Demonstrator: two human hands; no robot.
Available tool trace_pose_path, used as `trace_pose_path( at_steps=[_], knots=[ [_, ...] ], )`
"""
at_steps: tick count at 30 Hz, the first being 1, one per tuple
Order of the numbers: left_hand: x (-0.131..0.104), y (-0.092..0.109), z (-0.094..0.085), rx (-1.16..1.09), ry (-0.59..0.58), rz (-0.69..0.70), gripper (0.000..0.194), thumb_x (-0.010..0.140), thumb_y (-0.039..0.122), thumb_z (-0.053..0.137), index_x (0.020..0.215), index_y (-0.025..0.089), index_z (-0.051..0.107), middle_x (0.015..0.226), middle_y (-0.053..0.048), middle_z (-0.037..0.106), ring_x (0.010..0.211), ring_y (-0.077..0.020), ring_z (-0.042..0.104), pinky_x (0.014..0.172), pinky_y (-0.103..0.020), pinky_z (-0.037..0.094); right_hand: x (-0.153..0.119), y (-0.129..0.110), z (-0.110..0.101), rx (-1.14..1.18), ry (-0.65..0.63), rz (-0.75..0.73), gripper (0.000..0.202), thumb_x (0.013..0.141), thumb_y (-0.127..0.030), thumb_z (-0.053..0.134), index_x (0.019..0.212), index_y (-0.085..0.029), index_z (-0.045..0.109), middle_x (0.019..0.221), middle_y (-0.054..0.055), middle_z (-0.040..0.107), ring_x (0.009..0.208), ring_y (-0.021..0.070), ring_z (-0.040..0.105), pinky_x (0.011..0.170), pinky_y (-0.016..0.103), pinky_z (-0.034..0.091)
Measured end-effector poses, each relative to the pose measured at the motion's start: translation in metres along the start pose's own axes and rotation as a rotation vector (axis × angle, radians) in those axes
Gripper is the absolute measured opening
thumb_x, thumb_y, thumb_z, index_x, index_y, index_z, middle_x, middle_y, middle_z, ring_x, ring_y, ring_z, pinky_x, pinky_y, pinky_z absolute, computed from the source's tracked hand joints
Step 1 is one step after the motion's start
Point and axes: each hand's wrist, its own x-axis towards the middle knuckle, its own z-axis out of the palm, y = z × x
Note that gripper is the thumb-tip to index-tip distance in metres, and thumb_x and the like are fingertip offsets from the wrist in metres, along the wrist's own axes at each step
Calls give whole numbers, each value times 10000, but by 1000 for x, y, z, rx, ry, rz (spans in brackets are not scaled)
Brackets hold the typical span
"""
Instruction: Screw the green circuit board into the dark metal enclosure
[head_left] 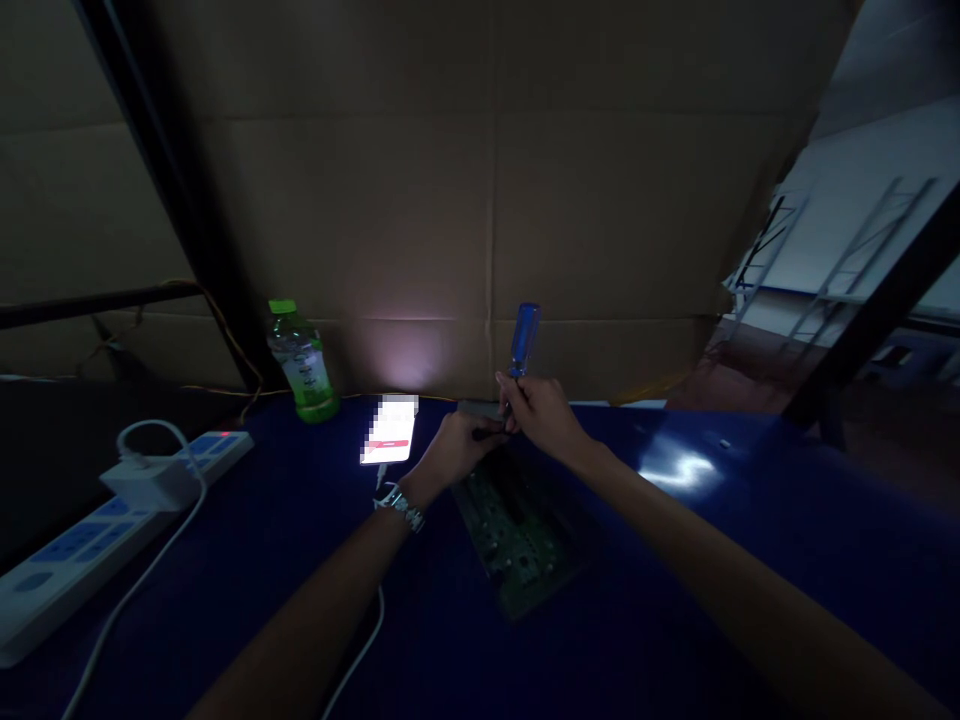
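A screwdriver with a clear blue handle [526, 333] stands nearly upright, its handle pointing up. My right hand [541, 408] is closed around its lower part, and the tip is hidden by the fingers. Close beside it, my left hand [456, 446] is closed at the far end of a green circuit board [521, 555]. Something small and dark shows at its fingertips, too dim to name. The board lies on the blue table, with dark parts along its upper side. A metal-band watch [405, 508] is on my left wrist.
A lit phone [389, 430] lies left of my hands, with a white cable running from it. Behind it stands a bottle with a green cap [298, 362]. A white power strip [56, 570] with a plugged-in charger [154, 482] occupies the left side. Cardboard [375, 200] rises behind the table.
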Motion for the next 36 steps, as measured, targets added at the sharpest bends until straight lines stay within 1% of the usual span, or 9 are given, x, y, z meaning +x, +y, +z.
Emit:
trace_pose_path(
  at_steps=[7,11,14,16,19,23,25,31,36],
  knots=[
    [-2,3,-1,-5,-6,10,158,817,168,621,900,177,755,896,-24,755,834,-191,674,751,-281,472,0,3,-1,97,-34,50,434,929,-505,460,663,-186,585,514,5,597,451,145,604,477,262,492],
    [-2,2,-1,5,-29,31,159,836,181,601,873,190,755,850,-10,747,811,-178,664,752,-278,475,-7,8,-8,279,-190,87,264,891,-409,546,924,-164,639,777,48,685,603,139,638,509,257,544],
    [-2,-1,-2,-50,-77,38,165,857,213,585,896,192,744,876,-13,742,829,-176,665,758,-275,485,-11,10,-13,342,-227,77,246,879,-351,560,1026,-171,641,879,59,696,689,140,649,567,268,573],
    [-2,-3,-5,-70,-96,24,176,853,234,596,963,189,726,922,-26,738,846,-178,671,764,-275,492,-12,10,-13,339,-216,70,228,872,-338,569,992,-167,659,864,57,698,687,142,649,578,276,577],
    [-3,-7,-13,38,-73,4,233,791,216,654,1015,176,702,979,-52,726,865,-191,670,776,-287,498,-10,9,-11,315,-195,76,205,858,-335,588,927,-165,680,819,52,697,668,145,649,570,274,574],
    [-3,-12,-21,208,-161,-25,175,756,120,611,875,177,726,859,-41,729,750,-172,664,692,-269,495,-7,11,-10,273,-158,98,204,833,-353,620,817,-161,686,693,32,668,633,152,652,555,267,567],
    [-3,-14,-18,238,-157,-45,172,750,97,591,821,172,729,811,-36,728,716,-165,660,657,-256,486,-7,12,-11,255,-142,109,197,817,-350,637,777,-161,676,661,27,655,615,154,650,547,267,559],
    [-1,-13,-3,266,-49,-37,187,755,69,570,798,150,734,805,-58,735,728,-183,667,651,-268,460,-7,14,-16,183,-96,88,208,808,-344,642,691,-175,618,582,-2,608,546,143,618,535,263,510],
    [0,-7,-5,119,-26,-11,186,802,164,600,938,179,725,921,-45,739,821,-189,674,732,-282,489,-6,17,-15,126,-51,60,266,823,-377,627,650,-185,565,558,-5,603,522,149,616,521,259,473]
  ],
)
